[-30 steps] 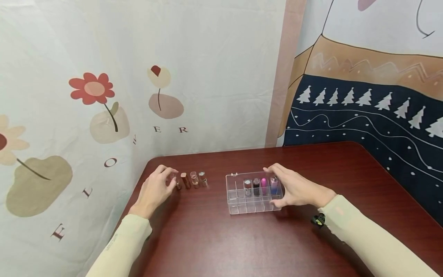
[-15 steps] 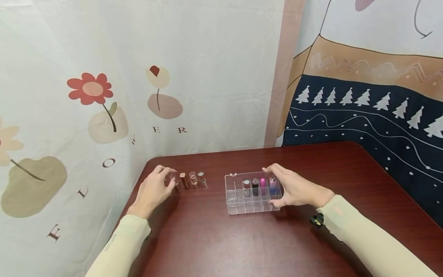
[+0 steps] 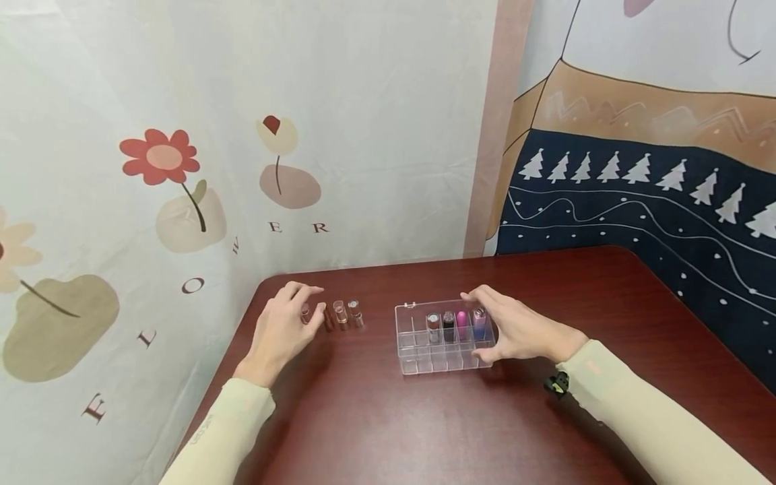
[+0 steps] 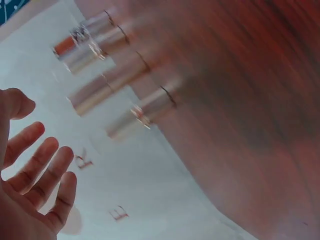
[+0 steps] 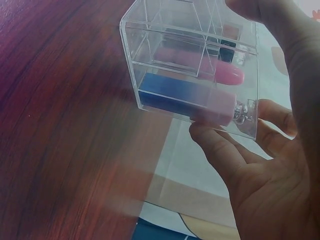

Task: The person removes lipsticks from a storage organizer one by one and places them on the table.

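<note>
Several lipstick tubes stand in a short row on the table: a clear-capped lipstick [image 3: 305,313], a brown lipstick [image 3: 328,318], another clear-capped lipstick [image 3: 341,314] and a silver-banded lipstick [image 3: 356,314]. Over the row's left end is my left hand [image 3: 283,330], thumb and fingers spread; in the left wrist view its fingers [image 4: 47,165] are apart from the tubes. My right hand [image 3: 515,329] grips the right end of a clear compartment box [image 3: 418,364], thumb at the front, fingers behind. Its back row holds a brown-capped lipstick [image 3: 433,327], a black tube [image 3: 448,327], a pink tube [image 3: 462,325] and a purple-blue lipstick [image 5: 185,97].
The dark red wooden table [image 3: 388,431] runs back to a white flower-print cloth [image 3: 376,135]. A navy tree-print cloth [image 3: 606,209] hangs at the right. Beneath my right wrist is a small dark device [image 3: 556,384].
My left hand has shifted slightly right and up, from beside the leftmost lipstick to over the row's left end, so the brown lipstick is now partly covered. The right hand and box stay put.
</note>
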### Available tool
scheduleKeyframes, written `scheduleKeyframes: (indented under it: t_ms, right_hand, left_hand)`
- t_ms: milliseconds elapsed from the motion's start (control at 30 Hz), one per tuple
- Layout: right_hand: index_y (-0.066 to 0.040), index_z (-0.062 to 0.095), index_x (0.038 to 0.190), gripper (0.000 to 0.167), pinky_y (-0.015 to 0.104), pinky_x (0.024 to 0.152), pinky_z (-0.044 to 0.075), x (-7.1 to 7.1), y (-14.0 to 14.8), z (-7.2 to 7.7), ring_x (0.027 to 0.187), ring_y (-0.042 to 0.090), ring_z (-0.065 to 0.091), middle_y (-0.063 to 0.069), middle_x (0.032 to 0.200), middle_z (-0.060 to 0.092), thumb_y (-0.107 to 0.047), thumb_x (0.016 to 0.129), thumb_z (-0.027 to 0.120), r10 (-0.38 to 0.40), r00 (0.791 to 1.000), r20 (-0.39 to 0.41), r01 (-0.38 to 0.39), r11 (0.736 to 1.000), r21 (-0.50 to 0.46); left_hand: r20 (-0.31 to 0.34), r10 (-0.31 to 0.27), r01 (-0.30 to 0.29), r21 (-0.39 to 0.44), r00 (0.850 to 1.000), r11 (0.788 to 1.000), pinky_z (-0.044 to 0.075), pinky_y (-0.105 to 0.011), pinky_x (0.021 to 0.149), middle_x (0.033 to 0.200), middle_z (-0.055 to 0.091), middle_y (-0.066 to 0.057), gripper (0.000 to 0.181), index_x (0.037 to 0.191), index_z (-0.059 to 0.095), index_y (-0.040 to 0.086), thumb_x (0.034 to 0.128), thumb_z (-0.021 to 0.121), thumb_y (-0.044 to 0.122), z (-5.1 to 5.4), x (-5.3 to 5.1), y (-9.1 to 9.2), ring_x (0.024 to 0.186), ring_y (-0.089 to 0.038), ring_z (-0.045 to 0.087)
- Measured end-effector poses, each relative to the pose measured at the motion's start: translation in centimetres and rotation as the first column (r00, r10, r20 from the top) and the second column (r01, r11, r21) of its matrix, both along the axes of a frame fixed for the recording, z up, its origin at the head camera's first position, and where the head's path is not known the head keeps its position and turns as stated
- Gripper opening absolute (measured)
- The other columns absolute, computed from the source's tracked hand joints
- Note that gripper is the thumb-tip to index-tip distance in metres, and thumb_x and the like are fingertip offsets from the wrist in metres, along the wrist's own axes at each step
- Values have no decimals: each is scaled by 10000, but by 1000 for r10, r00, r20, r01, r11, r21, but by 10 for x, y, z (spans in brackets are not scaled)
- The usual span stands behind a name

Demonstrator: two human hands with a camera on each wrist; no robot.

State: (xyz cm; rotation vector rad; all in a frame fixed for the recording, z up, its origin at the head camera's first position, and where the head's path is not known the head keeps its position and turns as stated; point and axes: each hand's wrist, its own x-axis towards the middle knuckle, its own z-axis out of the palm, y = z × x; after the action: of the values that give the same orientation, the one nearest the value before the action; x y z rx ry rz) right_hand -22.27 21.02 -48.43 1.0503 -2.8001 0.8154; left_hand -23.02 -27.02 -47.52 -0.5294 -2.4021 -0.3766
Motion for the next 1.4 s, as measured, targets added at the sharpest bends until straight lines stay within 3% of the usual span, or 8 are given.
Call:
scheduleKeyframes:
  t_ms: [133, 533, 867, 1200, 1400]
  right_hand:
    - [-70, 518, 1610, 1002, 533, 1126, 673, 0, 0, 1, 1294, 235, 721, 133, 1610, 647, -401, 819, 1036, 4, 1000, -2, -4, 1000, -1]
    - [-83, 521, 1588, 986, 524, 1114, 681, 0, 0, 1, 1270, 227, 716, 155, 1627, 644, -386, 813, 1049, 13, 1000, -1, -13, 1000, -8]
    - [-49, 525, 1589, 988, 510, 1083, 693, 1, 0, 2, 1245, 218, 719, 171, 1603, 651, -386, 816, 1041, 23, 1000, -17, -23, 1000, -3]
    - [-51, 541, 1561, 968, 486, 1057, 697, 0, 0, -1, 1221, 198, 731, 166, 1580, 667, -379, 805, 1051, 36, 999, -34, -36, 999, -13]
    - [-60, 537, 1558, 968, 484, 1057, 699, -1, 1, -1, 1227, 197, 736, 175, 1580, 670, -387, 806, 1050, 39, 998, -41, -39, 999, -14]
  left_hand:
    - [-56, -76, 76, -14, 996, 997, 579, -512, 751, 1153, 774, -110, 285, 1256, 837, 131, 972, 856, 133, 7, 3, 23, 822, -275, 736]
    - [-94, -232, 222, -101, 968, 970, 627, -446, 724, 1121, 788, -55, 310, 1274, 834, 138, 972, 874, 193, 17, 13, 87, 837, -254, 737]
    - [-52, -253, 242, -164, 966, 956, 657, -421, 769, 1142, 797, -6, 299, 1276, 829, 176, 990, 891, 239, 17, 20, 119, 948, -271, 788]
    - [-84, -322, 300, -207, 943, 931, 640, -377, 710, 1081, 777, 2, 316, 1235, 825, 165, 955, 933, 261, 18, 23, 151, 820, -217, 728]
    - [-32, -340, 326, -208, 940, 922, 647, -338, 734, 1056, 748, -18, 365, 1223, 813, 143, 916, 991, 231, 17, 23, 165, 829, -197, 699]
